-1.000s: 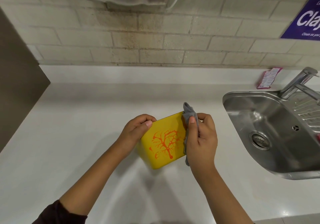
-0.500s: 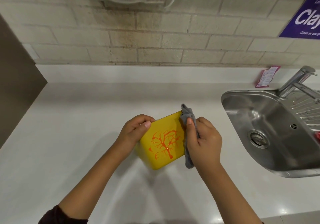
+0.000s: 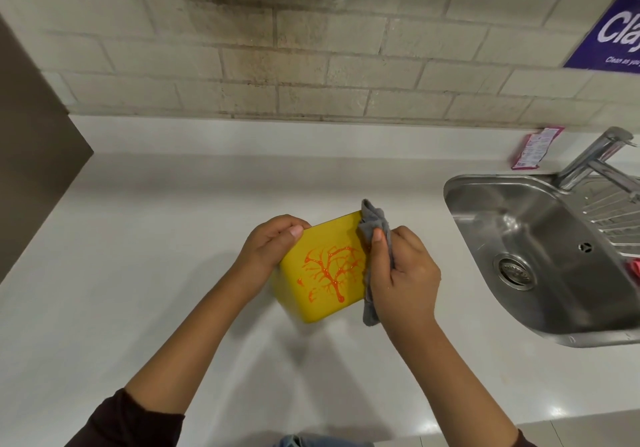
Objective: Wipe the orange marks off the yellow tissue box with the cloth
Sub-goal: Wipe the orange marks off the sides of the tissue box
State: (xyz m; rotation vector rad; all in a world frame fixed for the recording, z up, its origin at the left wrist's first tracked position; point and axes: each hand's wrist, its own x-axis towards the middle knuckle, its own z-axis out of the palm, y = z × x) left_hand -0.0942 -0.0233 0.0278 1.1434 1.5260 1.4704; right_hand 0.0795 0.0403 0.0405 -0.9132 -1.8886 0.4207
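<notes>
Our left hand (image 3: 268, 252) grips the box (image 3: 325, 273) by its left edge above the counter (image 3: 138, 239), while our right hand (image 3: 401, 273) clenches the cloth (image 3: 375, 225) against its right edge, beside the orange marks (image 3: 330, 270).

Both forearms reach in from six o'clock, converging toward centre. The left hand (image 3: 268, 249) curls at nine o'clock of the yellow tissue box (image 3: 322, 273), fingers clamped over its edge. The right hand (image 3: 403, 273), at three o'clock, pinches the cloth (image 3: 375, 225) under its thumb.
</notes>
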